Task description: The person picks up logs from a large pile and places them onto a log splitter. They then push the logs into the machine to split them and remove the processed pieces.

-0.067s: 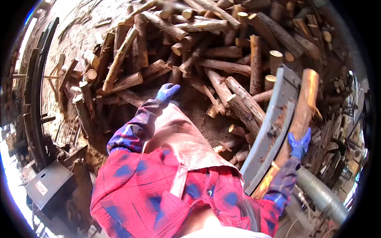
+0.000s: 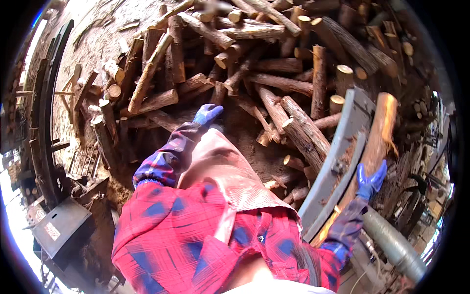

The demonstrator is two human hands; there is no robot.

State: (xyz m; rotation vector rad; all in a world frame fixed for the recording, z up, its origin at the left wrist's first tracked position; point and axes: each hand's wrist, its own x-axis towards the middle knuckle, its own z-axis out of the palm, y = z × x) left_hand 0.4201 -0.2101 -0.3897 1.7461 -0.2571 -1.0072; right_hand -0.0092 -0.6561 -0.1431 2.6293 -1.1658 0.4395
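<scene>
- The long log [image 2: 376, 142] lay along the right edge of the grey metal trough [image 2: 341, 142]
- It looked heavy, stiff and hardly fragile, its bark probably grippy, its pale bare strip slicker
- Mid-length seemed the best hold
- The right hand [image 2: 370, 182] touched it there, fingers splayed, not wrapped round
- The left hand [image 2: 207, 114] hung loosely open, apparently empty

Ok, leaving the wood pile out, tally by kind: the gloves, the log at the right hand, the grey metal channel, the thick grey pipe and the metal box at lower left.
Blue gloves: 2, on the left hand and right hand
Log at the right hand: 1
Grey metal channel: 1
Thick grey pipe: 1
Metal box: 1
Total: 6
</scene>
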